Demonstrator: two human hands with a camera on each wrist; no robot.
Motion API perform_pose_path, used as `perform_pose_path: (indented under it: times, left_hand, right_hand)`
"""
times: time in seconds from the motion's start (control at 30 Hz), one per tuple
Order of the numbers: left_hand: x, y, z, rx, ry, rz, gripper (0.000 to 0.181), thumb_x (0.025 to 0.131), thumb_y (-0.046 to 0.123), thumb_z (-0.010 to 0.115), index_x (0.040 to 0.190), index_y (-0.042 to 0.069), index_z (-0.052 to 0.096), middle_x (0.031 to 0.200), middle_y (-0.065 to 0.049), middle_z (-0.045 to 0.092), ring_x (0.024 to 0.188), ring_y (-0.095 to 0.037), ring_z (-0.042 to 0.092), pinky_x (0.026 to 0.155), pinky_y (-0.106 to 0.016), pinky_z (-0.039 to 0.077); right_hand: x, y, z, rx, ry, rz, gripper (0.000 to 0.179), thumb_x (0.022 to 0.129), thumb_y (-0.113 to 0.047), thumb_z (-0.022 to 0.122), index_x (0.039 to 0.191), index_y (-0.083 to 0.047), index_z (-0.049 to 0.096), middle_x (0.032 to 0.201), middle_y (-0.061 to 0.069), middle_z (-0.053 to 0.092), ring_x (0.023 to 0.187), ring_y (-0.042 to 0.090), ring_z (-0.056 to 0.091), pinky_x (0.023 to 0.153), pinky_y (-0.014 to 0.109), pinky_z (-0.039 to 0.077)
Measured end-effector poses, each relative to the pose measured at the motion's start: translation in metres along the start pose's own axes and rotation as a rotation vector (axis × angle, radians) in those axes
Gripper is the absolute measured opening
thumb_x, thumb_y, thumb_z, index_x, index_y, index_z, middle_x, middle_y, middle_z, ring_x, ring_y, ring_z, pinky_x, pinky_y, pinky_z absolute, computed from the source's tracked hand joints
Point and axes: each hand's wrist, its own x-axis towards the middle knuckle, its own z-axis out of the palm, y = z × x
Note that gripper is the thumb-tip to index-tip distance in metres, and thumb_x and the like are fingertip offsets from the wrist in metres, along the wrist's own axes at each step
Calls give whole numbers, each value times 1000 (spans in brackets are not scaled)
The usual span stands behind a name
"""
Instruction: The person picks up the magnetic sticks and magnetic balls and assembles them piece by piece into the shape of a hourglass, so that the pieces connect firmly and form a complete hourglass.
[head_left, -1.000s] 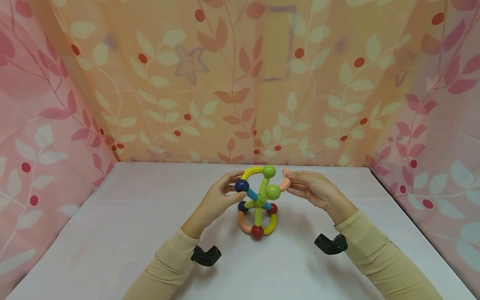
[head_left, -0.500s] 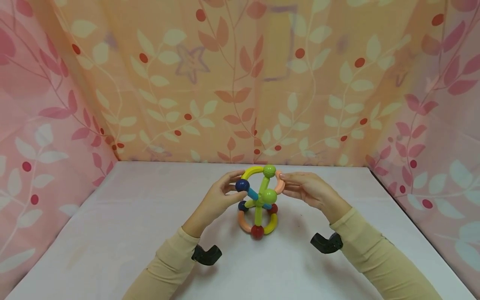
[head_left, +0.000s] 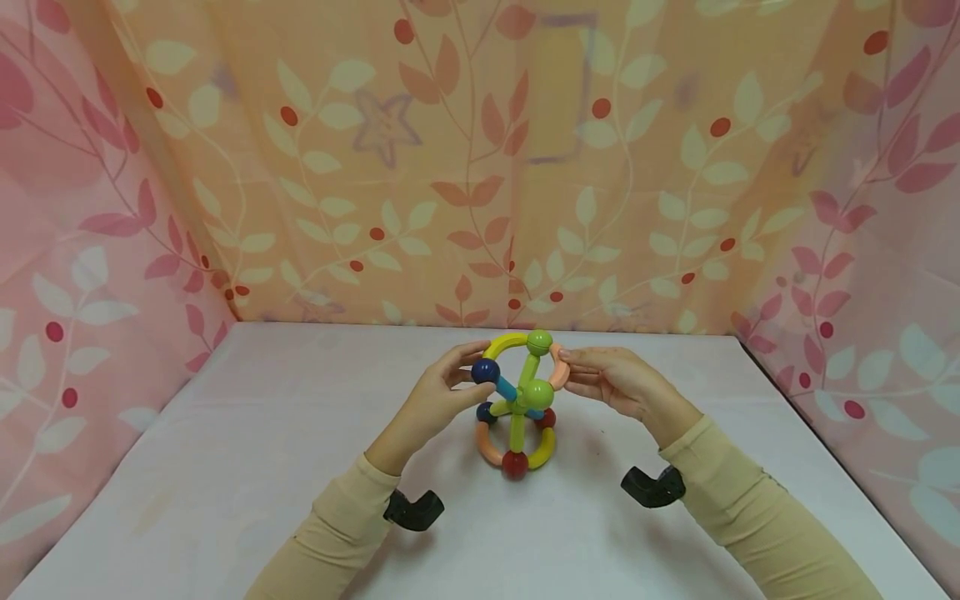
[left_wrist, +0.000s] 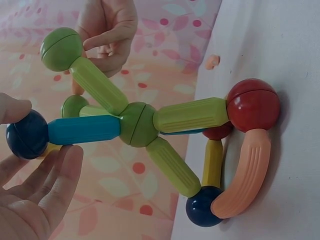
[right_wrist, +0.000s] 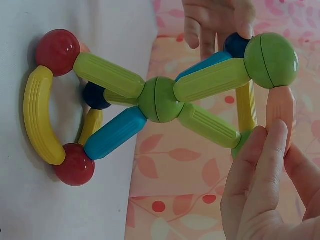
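A ball-and-stick toy structure stands on the table, with a green ball [right_wrist: 161,100] at its middle and sticks fanning up and down. My left hand [head_left: 435,396] pinches the upper dark blue ball [left_wrist: 27,134] between thumb and fingers; a blue stick [left_wrist: 85,130] joins it to the middle. On the other side, my right hand [head_left: 618,379] pinches a curved peach stick [right_wrist: 281,110], which spans the two upper green balls and touches the nearer one [right_wrist: 271,61]. A curved yellow stick [head_left: 506,342] links the far green ball toward the blue one. Below, red and blue balls form the base ring.
The white table [head_left: 262,467] has a back edge against a patterned floral curtain [head_left: 337,208]. Black wrist mounts [head_left: 414,510] hang below both forearms. In the left wrist view, a small peach-coloured thing [left_wrist: 212,62] shows near the table's edge.
My right hand has moved left, bringing the curved peach stick against the upper green balls. The nearer green ball has shifted slightly down and left. My left hand has kept its place.
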Motion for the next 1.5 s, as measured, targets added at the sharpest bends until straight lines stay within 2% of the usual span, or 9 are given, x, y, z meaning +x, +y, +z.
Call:
perform_pose_path:
  times: [0.2,0.73,0.83,0.93,1.07,1.2,1.3,1.43,1.5]
  left_hand:
    - [1,-2,0,1,-3,5,59,93,23,70,146,26,46,145,-6,51,120,-26,57,97,-43,55]
    - [1,-2,0,16,2,10,58,93,23,70,146,25,47,143,-6,52,119,-26,57,95,-41,56]
    - [1,-2,0,11,-1,15,58,93,23,70,146,25,46,143,-6,52,119,-26,57,95,-41,56]
    - [1,-2,0,6,-4,16,59,93,23,70,147,24,46,143,-7,52,120,-26,57,96,-42,55]
    - [1,-2,0,6,-12,13,59,93,25,70,147,24,45,144,-8,52,121,-27,56,98,-44,54]
    - [1,-2,-1,1,-12,0,59,93,25,70,147,24,45,145,-8,51,123,-28,55,100,-46,53]
    - [1,-3,-1,-15,-14,-16,58,95,26,68,148,23,45,146,-9,50,121,-27,57,102,-45,52]
    - [5,-6,-4,-94,-12,-29,51,102,35,56,149,19,44,145,-13,51,120,-29,60,105,-44,51]
    - [9,-11,-8,-131,14,-52,50,104,42,48,148,17,45,142,-14,53,122,-30,60,106,-43,50]
  right_hand:
    - [2,1,-1,12,-13,5,32,93,-21,70,119,-3,61,90,1,74,83,14,75,79,25,60]
    - [3,2,-3,41,-52,28,9,98,-18,64,97,-14,72,90,1,73,82,13,73,77,23,60]
    - [3,2,-3,38,-54,29,11,98,-18,63,104,-11,71,91,1,73,82,13,73,77,22,60]
    - [5,5,-4,21,-46,25,33,97,-23,65,125,-4,62,97,2,71,87,13,73,81,25,59]
    - [16,20,-15,-11,-26,19,55,99,-26,62,143,3,46,108,6,69,95,16,71,89,30,58]
    - [32,54,-27,-86,-8,96,52,98,-18,63,140,9,47,114,11,69,97,17,71,90,32,58]
    - [39,76,-26,-161,-1,153,51,96,-13,65,139,10,49,117,13,70,98,18,71,90,34,59]
    - [45,86,-18,-234,-22,116,50,94,-10,66,138,9,49,121,16,69,98,18,70,92,37,58]
    - [47,85,-15,-258,-41,85,48,93,-8,66,135,10,51,120,16,70,97,17,69,93,36,58]
